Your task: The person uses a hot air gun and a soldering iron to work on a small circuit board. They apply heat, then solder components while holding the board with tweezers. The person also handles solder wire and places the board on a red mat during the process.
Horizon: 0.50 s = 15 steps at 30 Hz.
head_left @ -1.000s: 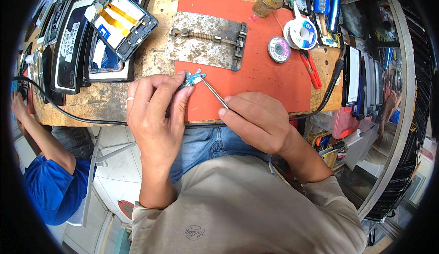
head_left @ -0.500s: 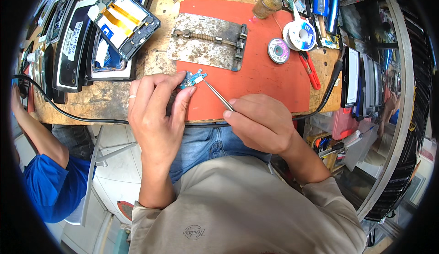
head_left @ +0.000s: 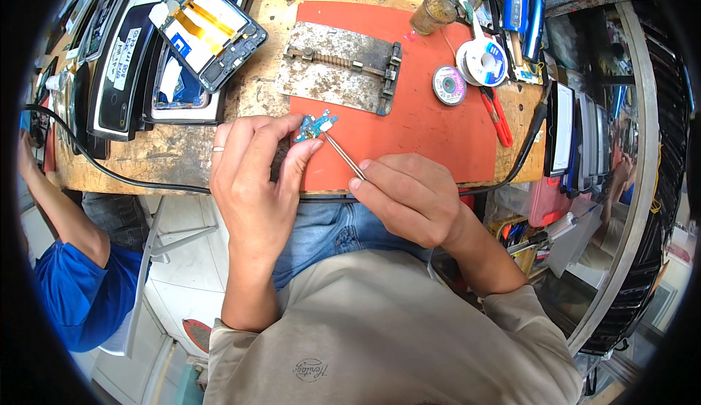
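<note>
Between the thumb and fingers of my left hand [head_left: 255,160] is a small blue circuit board [head_left: 315,125], held above the front left of an orange mat [head_left: 423,128]. My right hand [head_left: 409,193] pinches a pair of metal tweezers [head_left: 343,155]. Their tips reach the board's right side; whether they touch it or grip a part, I cannot make out. Just beyond the board lies a worn metal board holder [head_left: 328,91] with a spring rod, nothing clamped in it.
Opened phone parts [head_left: 208,33] and boxes stack at the left. A solder spool [head_left: 449,85], a white reel [head_left: 482,62], a small jar [head_left: 432,14] and red-handled pliers [head_left: 498,117] lie to the right. A black cable [head_left: 117,182] runs along the front edge. Another person's arm [head_left: 66,204] is at far left.
The board has turned slightly in my left fingers. My right hand has shifted a little left, and the tweezers now point more steeply at the board's right side.
</note>
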Each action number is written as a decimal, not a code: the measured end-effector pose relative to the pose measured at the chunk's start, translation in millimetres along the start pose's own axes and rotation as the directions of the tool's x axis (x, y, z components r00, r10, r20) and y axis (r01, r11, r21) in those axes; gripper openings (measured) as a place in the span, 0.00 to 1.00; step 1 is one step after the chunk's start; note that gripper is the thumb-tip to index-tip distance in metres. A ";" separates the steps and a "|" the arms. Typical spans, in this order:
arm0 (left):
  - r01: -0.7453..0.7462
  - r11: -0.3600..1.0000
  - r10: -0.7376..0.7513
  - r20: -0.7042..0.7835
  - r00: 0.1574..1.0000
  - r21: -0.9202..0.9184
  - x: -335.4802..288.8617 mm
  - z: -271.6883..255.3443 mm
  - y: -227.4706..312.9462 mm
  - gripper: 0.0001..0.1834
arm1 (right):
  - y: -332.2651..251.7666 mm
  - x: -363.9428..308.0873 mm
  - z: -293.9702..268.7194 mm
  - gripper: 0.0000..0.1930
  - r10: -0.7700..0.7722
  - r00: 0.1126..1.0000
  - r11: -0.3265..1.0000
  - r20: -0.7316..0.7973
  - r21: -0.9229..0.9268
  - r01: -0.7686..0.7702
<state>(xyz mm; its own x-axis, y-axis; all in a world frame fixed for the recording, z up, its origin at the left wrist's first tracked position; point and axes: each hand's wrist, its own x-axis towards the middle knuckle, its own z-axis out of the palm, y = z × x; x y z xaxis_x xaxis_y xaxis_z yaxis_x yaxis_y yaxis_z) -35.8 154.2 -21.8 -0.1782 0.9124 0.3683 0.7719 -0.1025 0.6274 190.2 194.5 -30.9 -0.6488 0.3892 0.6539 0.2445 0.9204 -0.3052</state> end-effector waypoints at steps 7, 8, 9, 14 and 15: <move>-0.013 1.000 0.013 -0.003 1.000 0.002 0.1 0.3 -1.2 0.15 | 0.8 0.0 -1.5 0.15 -0.015 1.000 1.000 0.023 -0.004 0.015; -0.010 1.000 0.010 -0.003 1.000 0.003 0.0 0.0 -1.3 0.15 | 0.8 -0.2 -2.4 0.13 -0.018 1.000 1.000 0.024 0.002 0.018; -0.007 1.000 0.007 -0.001 1.000 0.002 -0.3 0.0 -1.1 0.15 | 1.1 -0.5 -2.5 0.14 -0.020 0.999 1.000 0.032 -0.003 0.020; 0.005 1.000 -0.005 0.013 1.000 -0.003 0.4 -0.5 -0.4 0.15 | -0.8 -0.5 -4.0 0.17 0.017 1.000 1.000 -0.008 0.021 -0.017; 0.002 1.000 -0.002 0.017 1.000 0.000 0.8 -0.8 -0.4 0.15 | -0.7 -0.4 -4.6 0.17 0.058 0.998 0.997 -0.017 0.044 -0.058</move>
<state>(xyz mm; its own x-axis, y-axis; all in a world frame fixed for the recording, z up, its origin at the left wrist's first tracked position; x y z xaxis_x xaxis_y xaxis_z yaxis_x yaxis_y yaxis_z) -36.7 154.6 -21.2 -0.1696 0.9191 0.3556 0.7718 -0.1005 0.6279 193.6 193.8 -27.7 -0.6212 0.4428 0.6465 0.2497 0.8939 -0.3723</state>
